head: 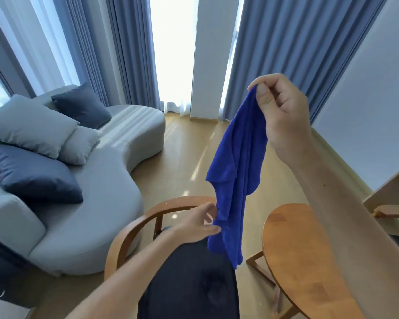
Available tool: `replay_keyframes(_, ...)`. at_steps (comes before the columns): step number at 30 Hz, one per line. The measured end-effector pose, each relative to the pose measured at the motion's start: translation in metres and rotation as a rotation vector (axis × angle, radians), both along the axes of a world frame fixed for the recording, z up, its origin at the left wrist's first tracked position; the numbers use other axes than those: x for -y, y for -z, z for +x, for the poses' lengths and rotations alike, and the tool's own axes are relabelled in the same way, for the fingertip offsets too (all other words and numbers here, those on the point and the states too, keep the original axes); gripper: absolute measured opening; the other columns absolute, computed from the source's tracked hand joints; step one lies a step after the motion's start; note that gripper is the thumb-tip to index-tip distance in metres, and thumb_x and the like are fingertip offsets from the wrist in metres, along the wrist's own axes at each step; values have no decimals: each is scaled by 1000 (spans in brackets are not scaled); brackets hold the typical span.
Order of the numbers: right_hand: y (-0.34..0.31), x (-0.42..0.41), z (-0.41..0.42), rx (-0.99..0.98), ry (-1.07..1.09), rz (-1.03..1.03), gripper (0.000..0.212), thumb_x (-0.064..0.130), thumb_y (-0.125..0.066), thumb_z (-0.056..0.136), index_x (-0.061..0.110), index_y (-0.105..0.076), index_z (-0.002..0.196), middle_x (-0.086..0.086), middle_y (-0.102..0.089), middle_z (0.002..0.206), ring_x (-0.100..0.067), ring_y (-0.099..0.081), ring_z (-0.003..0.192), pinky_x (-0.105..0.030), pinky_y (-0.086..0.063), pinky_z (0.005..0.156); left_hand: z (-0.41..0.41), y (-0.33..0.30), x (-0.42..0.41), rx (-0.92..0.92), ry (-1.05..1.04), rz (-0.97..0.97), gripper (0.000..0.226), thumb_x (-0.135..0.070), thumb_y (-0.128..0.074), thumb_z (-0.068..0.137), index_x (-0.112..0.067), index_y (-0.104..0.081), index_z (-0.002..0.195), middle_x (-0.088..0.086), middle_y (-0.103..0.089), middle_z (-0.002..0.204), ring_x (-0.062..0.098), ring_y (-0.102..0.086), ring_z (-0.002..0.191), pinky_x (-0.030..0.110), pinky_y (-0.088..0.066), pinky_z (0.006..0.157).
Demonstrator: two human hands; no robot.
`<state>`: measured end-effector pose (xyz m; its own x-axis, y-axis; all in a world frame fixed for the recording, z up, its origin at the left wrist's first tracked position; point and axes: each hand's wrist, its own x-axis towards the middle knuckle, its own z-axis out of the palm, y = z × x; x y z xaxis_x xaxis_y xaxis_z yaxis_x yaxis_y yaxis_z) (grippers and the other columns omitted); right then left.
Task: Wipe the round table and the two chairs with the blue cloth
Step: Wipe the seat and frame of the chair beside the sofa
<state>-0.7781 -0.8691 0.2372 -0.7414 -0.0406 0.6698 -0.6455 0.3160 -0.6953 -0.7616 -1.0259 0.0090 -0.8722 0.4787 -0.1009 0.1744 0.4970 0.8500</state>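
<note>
Hanging lengthwise, blue cloth [234, 180], top pinched by right hand [283, 111], lower edge by left hand [199, 224].

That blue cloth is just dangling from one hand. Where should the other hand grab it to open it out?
The blue cloth hangs bunched from the right hand, which pinches its top corner. The left hand probably does best coming from the left at the low side edge it already touches, pinching there so the folds can be drawn apart.

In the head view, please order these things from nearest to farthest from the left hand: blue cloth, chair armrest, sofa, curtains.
1. Blue cloth: touched by the left hand at its lower edge.
2. Chair armrest: just behind and below the hand.
3. Sofa: farther off to the left.
4. Curtains: at the far windows.
</note>
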Motion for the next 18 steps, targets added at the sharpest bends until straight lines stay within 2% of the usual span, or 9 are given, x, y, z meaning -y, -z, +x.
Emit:
replay_keyframes(2, -6, -6, 0, -13, 17, -37, 22, 13, -44, 98, 26, -59, 89, 11, -55, 73, -9, -46, 67, -21, -39, 63, 3, 16, -13, 29, -12, -6, 27, -19, -63, 89, -23, -54, 114, -12, -63, 104, 6, -60, 90, 16, -48, 77)
replay_keyframes(5, -13, -16, 1, -36, 31, -96, 22, 9, -44, 98, 22, -59, 89, 20, -59, 71, 1, -50, 67, -14, -39, 64, 2, 31, -25, 23, -96, -34, 5, -17, -58, 93, -21, -55, 95, -12, -59, 88, 6, -57, 82, 21, -47, 75)
replay_keyframes(7, -16, -25, 1, -51, 55, -108, 22, 9, -44, 98, 21, -59, 89, 22, -61, 72, 4, -52, 69, -12, -40, 66, -1, 36, -26, -6, -145, -44, 10, -12, -53, 95, -11, -57, 86, -2, -58, 90, 12, -54, 81, 29, -46, 76)
replay_keyframes(9, -16, -41, -2, -56, 138, -104, 21, 12, -45, 97, 25, -60, 88, 19, -61, 76, 0, -53, 73, -17, -41, 70, -7, 37, -18, -36, -199, -76, 15, -10, -46, 97, -4, -59, 94, 9, -61, 98, 20, -56, 87, 34, -46, 79)
replay_keyframes(11, -12, -68, -5, -44, 264, -114, 20, 16, -46, 95, 29, -60, 87, 13, -60, 81, -3, -53, 77, -23, -41, 74, -15, 30, 3, -58, -291, -119, 15, -13, -41, 99, -10, -56, 97, 7, -63, 92, 20, -58, 83, 27, -46, 73)
replay_keyframes(13, -1, -98, -5, 4, 389, -123, 21, 19, -46, 94, 33, -60, 86, 13, -60, 82, -2, -53, 79, -24, -41, 76, -27, 15, 32, -110, -405, -143, 14, -14, -41, 98, -18, -52, 90, 4, -62, 80, 19, -57, 74, 27, -40, 64)
replay_keyframes(14, 8, -113, -4, 43, 432, -125, 21, 19, -46, 94, 33, -60, 84, 14, -60, 82, 1, -53, 78, -23, -41, 76, -32, 6, 46, -161, -456, -137, 16, -13, -42, 97, -21, -50, 86, 4, -60, 74, 17, -56, 70, 28, -39, 62)
replay_keyframes(16, 30, -135, -2, 128, 496, -111, 21, 20, -46, 94, 33, -59, 83, 16, -58, 81, 9, -52, 73, -16, -41, 74, -40, -16, 70, -280, -519, -124, 21, -12, -44, 95, -23, -51, 78, -1, -56, 64, 5, -50, 59, 18, -36, 54)
replay_keyframes(18, 52, -150, 0, 212, 554, -78, 16, 21, -46, 96, 27, -60, 89, 18, -55, 80, 16, -50, 69, -8, -39, 69, -45, -36, 83, -369, -528, -145, 20, -11, -46, 94, -19, -54, 77, -4, -55, 61, 4, -49, 56, 15, -37, 53)
